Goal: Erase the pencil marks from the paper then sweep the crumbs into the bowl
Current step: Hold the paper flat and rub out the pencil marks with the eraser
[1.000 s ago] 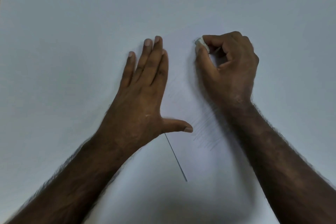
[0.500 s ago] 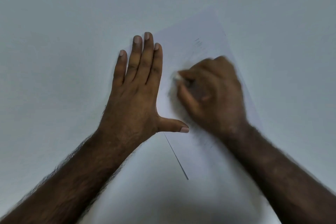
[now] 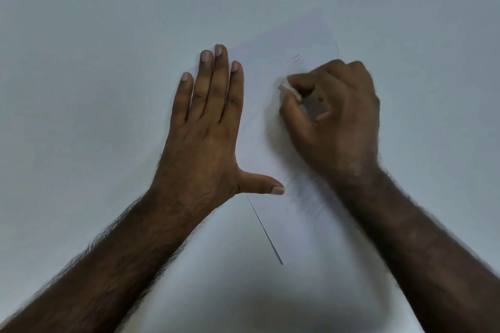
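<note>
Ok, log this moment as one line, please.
phase: erasing | left hand: flat, pressing paper | right hand: grip on eraser, rubbing | pencil marks: remain | bowl: not in view

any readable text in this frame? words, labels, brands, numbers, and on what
None.
Paper: only faint pencil strokes, plus a few short marks near its far corner; scribble, not letters or digits.
Eraser pinched in the right hand: no print shows on it.
Left hand and table: no writing.
</note>
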The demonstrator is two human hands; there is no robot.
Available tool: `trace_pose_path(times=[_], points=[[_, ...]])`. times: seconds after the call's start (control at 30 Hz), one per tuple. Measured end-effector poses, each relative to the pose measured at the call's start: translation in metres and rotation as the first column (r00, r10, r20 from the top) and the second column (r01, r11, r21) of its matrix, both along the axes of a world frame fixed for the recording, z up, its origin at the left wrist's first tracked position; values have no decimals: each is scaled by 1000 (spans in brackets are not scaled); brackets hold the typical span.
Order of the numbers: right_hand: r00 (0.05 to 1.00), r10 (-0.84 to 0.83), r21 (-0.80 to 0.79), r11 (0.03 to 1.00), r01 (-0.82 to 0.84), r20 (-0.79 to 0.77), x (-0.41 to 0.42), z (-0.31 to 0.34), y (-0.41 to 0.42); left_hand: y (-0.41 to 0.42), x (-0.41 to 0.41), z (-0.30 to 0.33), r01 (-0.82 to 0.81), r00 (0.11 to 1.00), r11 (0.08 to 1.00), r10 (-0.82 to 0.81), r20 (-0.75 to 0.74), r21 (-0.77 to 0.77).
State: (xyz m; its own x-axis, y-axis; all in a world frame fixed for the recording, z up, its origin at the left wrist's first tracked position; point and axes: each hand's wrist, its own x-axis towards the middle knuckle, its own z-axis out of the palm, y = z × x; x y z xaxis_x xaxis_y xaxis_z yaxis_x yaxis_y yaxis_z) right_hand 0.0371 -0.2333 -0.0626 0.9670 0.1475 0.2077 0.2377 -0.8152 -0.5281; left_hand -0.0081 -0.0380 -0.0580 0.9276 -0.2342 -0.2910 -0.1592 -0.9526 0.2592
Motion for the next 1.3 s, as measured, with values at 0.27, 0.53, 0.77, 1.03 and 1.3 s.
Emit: trace_pose_path(times=[0.27,0.53,0.77,1.03,1.3], points=[[987,155,-18,988,-156,-28,-12,0,5,-1,-1,-1,-10,1000,1000,10,16,-4],[948,305,35,952,-303,-86,-42,6,20,-2,-4,-4,-28,995,999,32,96,-39],[1000,16,-26,1000,-16,11,2,-1,8,0,0,-2,0,1000,1000,0,18,0],[981,192,-42,980,-194,-42,-22,1,15,-1,-2,-3,-16,998,1000,17,57,-3],[959,269,32,963,-267,-89,-43,7,27,-4,-4,-5,-49,989,998,53,140,-32]])
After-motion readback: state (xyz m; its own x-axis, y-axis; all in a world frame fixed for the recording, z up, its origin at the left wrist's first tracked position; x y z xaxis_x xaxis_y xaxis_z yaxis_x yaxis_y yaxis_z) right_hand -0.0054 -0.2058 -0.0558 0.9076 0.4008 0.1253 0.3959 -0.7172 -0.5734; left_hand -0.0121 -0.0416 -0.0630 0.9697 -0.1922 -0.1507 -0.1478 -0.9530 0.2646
